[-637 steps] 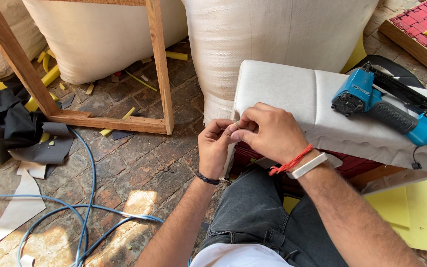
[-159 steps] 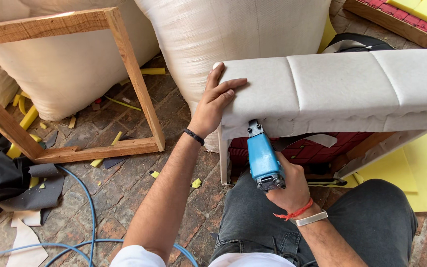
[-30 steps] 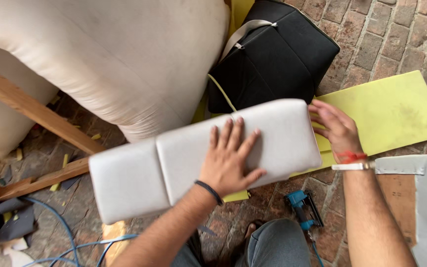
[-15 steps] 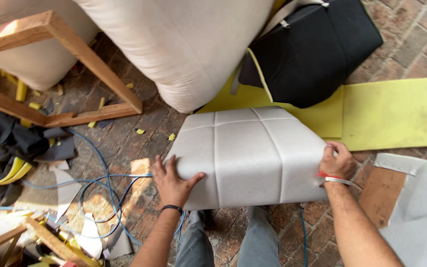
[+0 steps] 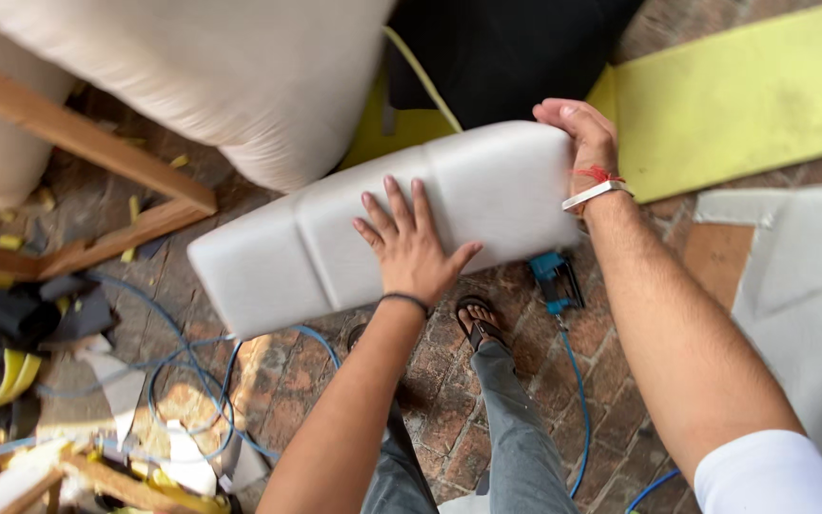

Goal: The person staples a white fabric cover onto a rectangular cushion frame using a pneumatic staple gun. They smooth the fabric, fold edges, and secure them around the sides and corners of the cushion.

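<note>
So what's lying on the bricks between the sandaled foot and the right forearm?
In the head view, a blue stapler tool with its blue hose lies there on the brick floor.

The white padded cushion [image 5: 382, 224] has turned from broad-face-up to a long slanted bar; the left hand [image 5: 411, 243] moved from its edge onto its face.

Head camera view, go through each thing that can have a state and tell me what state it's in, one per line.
Upholstered panel: lifted off the floor, tilted, padded side up.
Left hand: flat on the panel, fingers spread.
Right hand: gripping the panel's end.
Blue staple gun: lying on the bricks, unheld, hose attached.
Wooden frame: bare, uncovered.
</note>
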The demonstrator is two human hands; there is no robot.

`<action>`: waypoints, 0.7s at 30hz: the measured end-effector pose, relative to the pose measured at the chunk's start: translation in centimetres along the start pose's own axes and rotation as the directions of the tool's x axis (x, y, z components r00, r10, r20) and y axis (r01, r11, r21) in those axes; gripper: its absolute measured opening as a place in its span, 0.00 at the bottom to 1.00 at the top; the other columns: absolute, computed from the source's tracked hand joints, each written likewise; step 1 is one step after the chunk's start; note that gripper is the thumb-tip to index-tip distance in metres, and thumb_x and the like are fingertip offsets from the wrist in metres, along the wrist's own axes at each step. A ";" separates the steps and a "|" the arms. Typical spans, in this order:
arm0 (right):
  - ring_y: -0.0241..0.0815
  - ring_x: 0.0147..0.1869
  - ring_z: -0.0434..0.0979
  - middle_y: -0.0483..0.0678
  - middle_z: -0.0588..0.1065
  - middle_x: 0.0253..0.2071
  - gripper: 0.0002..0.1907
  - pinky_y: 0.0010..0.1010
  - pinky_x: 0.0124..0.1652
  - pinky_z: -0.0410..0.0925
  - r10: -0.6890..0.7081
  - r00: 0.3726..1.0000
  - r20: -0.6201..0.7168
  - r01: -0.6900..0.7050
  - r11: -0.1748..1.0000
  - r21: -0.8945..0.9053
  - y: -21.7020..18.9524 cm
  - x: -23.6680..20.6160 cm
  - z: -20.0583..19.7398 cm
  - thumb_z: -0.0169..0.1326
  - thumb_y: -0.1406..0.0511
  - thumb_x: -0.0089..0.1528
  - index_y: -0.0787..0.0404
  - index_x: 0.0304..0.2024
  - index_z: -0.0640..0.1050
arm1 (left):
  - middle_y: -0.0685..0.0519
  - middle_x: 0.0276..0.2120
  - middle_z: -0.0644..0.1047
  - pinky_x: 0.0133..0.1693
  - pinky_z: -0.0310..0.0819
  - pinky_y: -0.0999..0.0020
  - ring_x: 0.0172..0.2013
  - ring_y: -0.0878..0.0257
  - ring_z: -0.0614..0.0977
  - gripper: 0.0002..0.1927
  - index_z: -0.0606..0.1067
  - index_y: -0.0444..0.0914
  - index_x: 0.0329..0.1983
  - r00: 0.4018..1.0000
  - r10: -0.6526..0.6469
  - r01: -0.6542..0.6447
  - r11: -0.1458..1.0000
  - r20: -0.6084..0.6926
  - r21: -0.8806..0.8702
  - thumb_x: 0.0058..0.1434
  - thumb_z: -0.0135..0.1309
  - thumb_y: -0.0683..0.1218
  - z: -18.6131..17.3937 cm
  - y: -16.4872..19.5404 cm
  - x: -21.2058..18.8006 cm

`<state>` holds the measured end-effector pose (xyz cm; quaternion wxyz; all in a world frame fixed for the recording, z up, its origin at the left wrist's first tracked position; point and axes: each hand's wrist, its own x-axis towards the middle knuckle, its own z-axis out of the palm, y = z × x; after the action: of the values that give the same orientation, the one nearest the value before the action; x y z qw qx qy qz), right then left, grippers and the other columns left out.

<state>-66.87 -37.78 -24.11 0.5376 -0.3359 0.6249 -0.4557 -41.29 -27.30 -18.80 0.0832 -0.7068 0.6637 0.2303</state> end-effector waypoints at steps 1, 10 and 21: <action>0.36 0.47 0.80 0.43 0.82 0.42 0.11 0.29 0.43 0.70 0.068 0.996 -0.048 -0.062 0.991 0.118 1.5 -0.6 -1.6 0.52 0.59 0.62 0.53 0.40 0.84 | 0.35 0.76 0.31 0.65 0.15 0.28 0.72 0.31 0.26 0.66 0.39 0.42 0.80 1.000 -0.018 0.018 1.000 0.013 -0.006 0.51 0.44 0.84 -0.5 1.4 1.1; 0.45 0.46 0.82 0.49 0.83 0.41 0.14 0.37 0.48 0.71 0.512 0.804 -0.303 -0.561 0.483 -0.672 25.7 -15.2 -17.9 0.64 0.58 0.58 0.56 0.43 0.86 | 0.37 0.79 0.37 0.67 0.17 0.27 0.76 0.37 0.32 0.66 0.43 0.47 0.82 0.985 -0.047 0.045 0.999 -0.163 -0.017 0.48 0.33 0.89 -4.3 1.9 9.6; 0.55 0.49 0.85 0.61 0.82 0.47 0.28 0.44 0.49 0.76 0.641 0.705 -0.305 -0.577 0.266 -0.772 39.1 -7.8 -13.9 0.63 0.65 0.51 0.66 0.54 0.79 | 0.39 0.59 0.74 0.60 0.80 0.64 0.57 0.56 0.79 0.22 0.62 0.32 0.71 0.828 0.429 -0.560 0.666 -0.361 -0.493 0.84 0.44 0.51 -0.6 -2.7 13.3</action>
<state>-76.18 -13.75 -57.55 0.4654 -0.2955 0.8210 0.1482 -38.35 -39.19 -24.59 -0.2740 -0.5096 0.7332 0.3572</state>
